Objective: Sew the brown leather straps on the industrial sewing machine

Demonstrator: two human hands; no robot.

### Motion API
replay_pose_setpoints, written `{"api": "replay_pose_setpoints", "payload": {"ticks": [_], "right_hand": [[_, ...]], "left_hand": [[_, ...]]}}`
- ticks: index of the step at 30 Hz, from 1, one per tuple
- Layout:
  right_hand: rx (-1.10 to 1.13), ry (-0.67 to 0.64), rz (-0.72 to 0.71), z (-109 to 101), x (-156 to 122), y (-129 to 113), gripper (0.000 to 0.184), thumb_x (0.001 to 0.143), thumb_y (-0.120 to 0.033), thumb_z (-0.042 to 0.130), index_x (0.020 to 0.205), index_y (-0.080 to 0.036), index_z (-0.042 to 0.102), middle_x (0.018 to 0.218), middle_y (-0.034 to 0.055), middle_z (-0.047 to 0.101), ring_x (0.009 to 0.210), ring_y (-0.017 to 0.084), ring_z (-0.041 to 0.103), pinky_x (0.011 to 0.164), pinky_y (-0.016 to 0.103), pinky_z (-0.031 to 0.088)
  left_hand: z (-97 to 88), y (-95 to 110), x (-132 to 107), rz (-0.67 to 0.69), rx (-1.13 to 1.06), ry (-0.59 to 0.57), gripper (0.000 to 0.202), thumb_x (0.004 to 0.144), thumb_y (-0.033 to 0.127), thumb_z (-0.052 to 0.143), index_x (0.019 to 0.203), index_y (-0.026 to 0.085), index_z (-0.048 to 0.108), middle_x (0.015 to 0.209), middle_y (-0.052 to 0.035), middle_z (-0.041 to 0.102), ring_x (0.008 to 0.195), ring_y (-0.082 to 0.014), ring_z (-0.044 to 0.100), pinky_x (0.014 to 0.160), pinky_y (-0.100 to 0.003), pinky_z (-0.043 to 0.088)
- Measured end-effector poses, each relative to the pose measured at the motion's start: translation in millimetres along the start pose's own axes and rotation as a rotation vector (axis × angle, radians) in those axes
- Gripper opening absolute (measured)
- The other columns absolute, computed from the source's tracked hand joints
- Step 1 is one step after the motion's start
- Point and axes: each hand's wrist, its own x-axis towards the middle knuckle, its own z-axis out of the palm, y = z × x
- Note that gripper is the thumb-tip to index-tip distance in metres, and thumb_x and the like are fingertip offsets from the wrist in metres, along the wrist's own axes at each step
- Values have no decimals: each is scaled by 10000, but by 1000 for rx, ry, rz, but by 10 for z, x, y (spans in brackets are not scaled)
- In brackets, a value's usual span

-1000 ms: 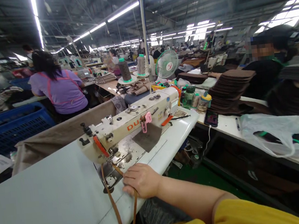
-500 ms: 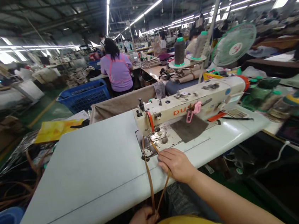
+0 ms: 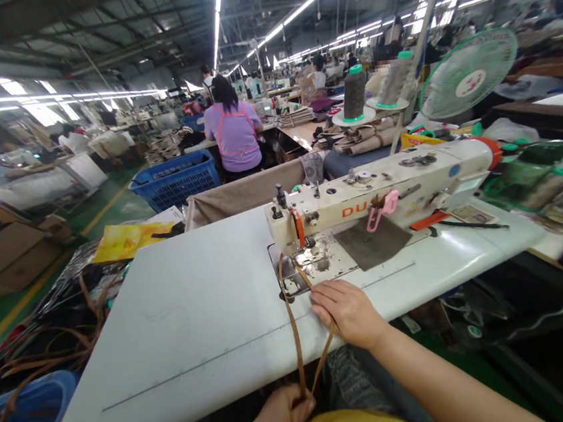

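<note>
A narrow brown strap (image 3: 295, 334) loops from under the needle area of a white sewing machine (image 3: 331, 209) down past the table's front edge. My right hand (image 3: 347, 308) rests on the table just in front of the needle plate, its fingers closed on one length of the strap. Low down, below the table edge, my left hand (image 3: 285, 412) pinches the strap where its two lengths come together. A pink clip-like piece (image 3: 382, 210) hangs on the machine's arm, and a dark grey sheet (image 3: 372, 241) lies on the bed beneath it.
The white table (image 3: 195, 300) has a ruler line along its front. Several brown straps (image 3: 69, 347) hang at the left above a blue bin (image 3: 32, 418). Behind stand a blue basket (image 3: 175, 182), a seated person in purple (image 3: 236, 135), thread cones (image 3: 354, 96) and a fan (image 3: 471, 77).
The view has turned slightly left, so the whole scene sits further right. Both hands keep their hold on the strap, with little visible movement relative to the machine.
</note>
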Motion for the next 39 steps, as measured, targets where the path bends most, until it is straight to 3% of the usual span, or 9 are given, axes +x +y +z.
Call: {"api": "replay_pose_setpoints", "payload": {"ticks": [6,12,18,21,25,27,31,35,39], "right_hand": [[5,-7,3,-1,-2,2,294,1101,-319,497,1139,-143,728,1143,115,778,1055,274,704,931,444,543],[-13,-5,13,-4,3,-8,297,1099,-323,502,1123,-157,747,1117,132,779,1047,259,713,923,428,557],[-12,-9,8,-1,3,1,295,1097,-320,504,1130,-154,746,1134,132,779,1048,263,711,930,434,556],[-6,-10,4,5,-1,7,295,1098,-323,505,1133,-150,740,1136,122,781,1049,270,706,929,439,550],[-1,-9,9,5,-8,0,296,1098,-335,508,1138,-148,734,1142,120,779,1056,273,703,927,439,547],[2,-10,12,3,-10,-3,296,1098,-334,507,1138,-148,734,1146,121,778,1062,270,702,933,436,547],[3,-12,11,8,-11,3,288,1095,-329,511,1141,-151,733,1147,125,774,1063,268,702,934,437,549],[-13,-14,13,13,-14,4,287,1095,-338,506,1132,-164,731,1148,129,768,1071,261,696,947,434,548],[-26,-33,7,2,-25,-15,300,1103,-368,489,1095,-174,718,1102,114,766,1054,235,689,921,396,544]], "left_hand": [[-74,174,-75,69,-189,51,417,975,500,505,1093,195,764,1101,-61,785,1073,-246,696,983,-317,492],[8,-15,-7,-31,-45,-19,365,908,411,544,1018,150,774,1034,-96,792,1028,-275,708,910,-331,515],[20,11,-16,22,-140,-20,410,927,454,524,1071,143,750,1063,-95,782,1044,-257,705,918,-304,518],[28,-48,9,13,-30,-44,374,944,416,499,1026,172,770,1048,-71,786,1021,-233,703,915,-290,512],[57,-210,58,-77,130,-48,260,874,353,592,892,154,758,1021,-125,779,1000,-302,681,913,-382,513],[63,-224,59,-95,140,-31,247,849,330,623,959,150,751,1074,-140,778,1032,-322,677,942,-411,511],[37,-42,17,46,-69,48,381,935,379,556,1230,176,685,1217,-96,761,1155,-260,670,1029,-329,495],[11,98,0,120,-190,79,390,953,456,525,1118,176,741,1187,-95,779,1166,-274,682,1062,-341,488],[65,-170,53,43,18,-6,422,947,463,470,1026,180,772,1098,-106,806,1093,-289,711,992,-352,526]]}}
